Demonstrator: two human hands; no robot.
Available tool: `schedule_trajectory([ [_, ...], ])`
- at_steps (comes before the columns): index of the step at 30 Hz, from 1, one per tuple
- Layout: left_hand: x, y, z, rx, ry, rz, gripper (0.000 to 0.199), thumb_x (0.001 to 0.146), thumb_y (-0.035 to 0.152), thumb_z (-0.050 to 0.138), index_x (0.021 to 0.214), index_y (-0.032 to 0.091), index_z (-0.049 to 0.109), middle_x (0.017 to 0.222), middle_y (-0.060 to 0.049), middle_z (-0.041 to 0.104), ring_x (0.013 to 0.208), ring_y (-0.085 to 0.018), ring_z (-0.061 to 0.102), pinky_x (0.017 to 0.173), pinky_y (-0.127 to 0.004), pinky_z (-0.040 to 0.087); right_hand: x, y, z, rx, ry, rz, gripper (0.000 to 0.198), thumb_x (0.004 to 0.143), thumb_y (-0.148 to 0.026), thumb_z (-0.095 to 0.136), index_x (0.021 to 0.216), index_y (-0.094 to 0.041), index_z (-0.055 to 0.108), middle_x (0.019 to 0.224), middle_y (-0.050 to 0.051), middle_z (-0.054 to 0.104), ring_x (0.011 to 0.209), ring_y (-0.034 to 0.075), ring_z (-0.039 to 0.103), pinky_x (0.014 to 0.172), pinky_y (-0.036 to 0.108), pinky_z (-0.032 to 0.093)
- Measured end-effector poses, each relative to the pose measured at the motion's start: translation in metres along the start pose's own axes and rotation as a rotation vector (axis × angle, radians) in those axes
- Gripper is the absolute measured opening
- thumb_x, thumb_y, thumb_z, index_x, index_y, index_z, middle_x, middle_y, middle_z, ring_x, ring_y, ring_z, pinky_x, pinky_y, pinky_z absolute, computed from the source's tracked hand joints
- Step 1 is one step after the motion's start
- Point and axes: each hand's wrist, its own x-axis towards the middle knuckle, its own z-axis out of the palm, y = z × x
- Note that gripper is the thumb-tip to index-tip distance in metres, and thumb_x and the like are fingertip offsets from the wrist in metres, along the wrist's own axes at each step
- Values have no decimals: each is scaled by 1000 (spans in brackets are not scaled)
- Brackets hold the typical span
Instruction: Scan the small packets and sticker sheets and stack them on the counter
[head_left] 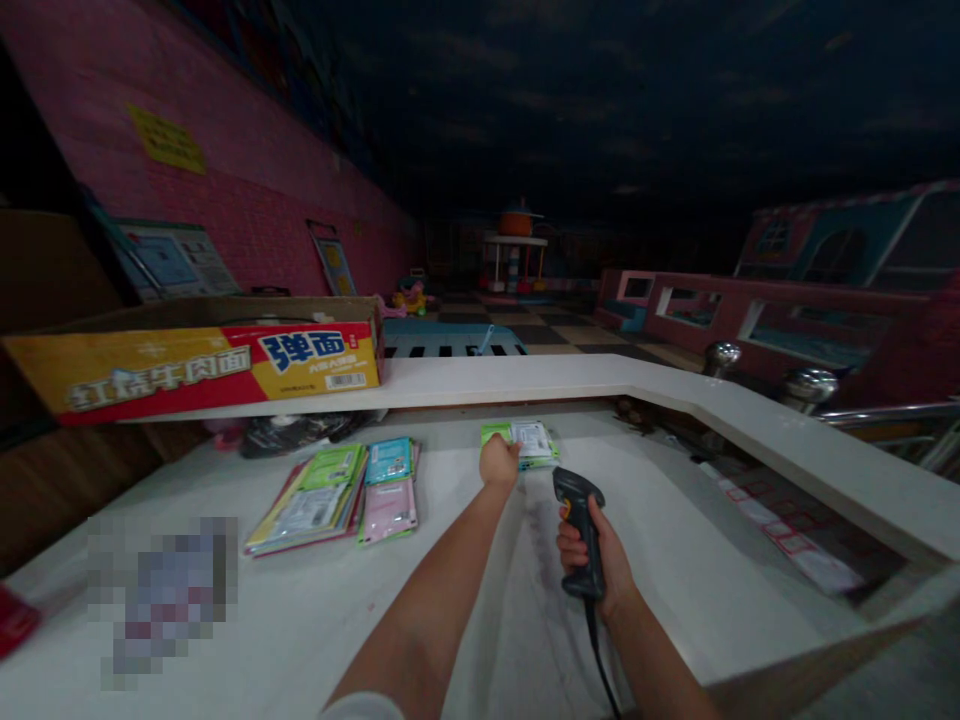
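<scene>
My right hand [613, 565] is wrapped round the handle of a black barcode scanner [582, 500], its head tilted toward the far side of the counter. A black cable runs down from the handle. Stretched forward, my left hand [499, 462] is closed at the left edge of a small pile of green and white packets [534, 440]; its fingertips are partly hidden. Left of that arm lie two more piles on the white counter: larger green and yellow packets [319, 495], and smaller blue packets [388, 461] with pink packets [388, 507] nearer me.
A red and yellow carton [315, 362] stands on the raised white ledge [525, 375] behind the counter. Under the ledge sits a dark plastic bundle [292, 436]. Metal posts [808, 385] rise at the right. A red object [15, 618] lies at the left edge.
</scene>
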Motion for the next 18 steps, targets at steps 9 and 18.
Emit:
schedule_trajectory([
  [9,-55,-52,-73,247,62,248,21,91,31,47,90,18,64,88,-7,66,86,-19,60,74,-28,41,-9,2,5,38,82,-11,34,77,-44,72,87,-14,59,54,-6,47,40,4,42,32,12,32],
  [18,-116,-134,-109,574,159,175,54,85,36,58,131,8,53,138,-21,47,131,-35,38,106,-44,32,-21,8,16,24,131,-52,29,86,-43,62,88,-14,57,57,-4,47,41,4,42,35,12,36],
])
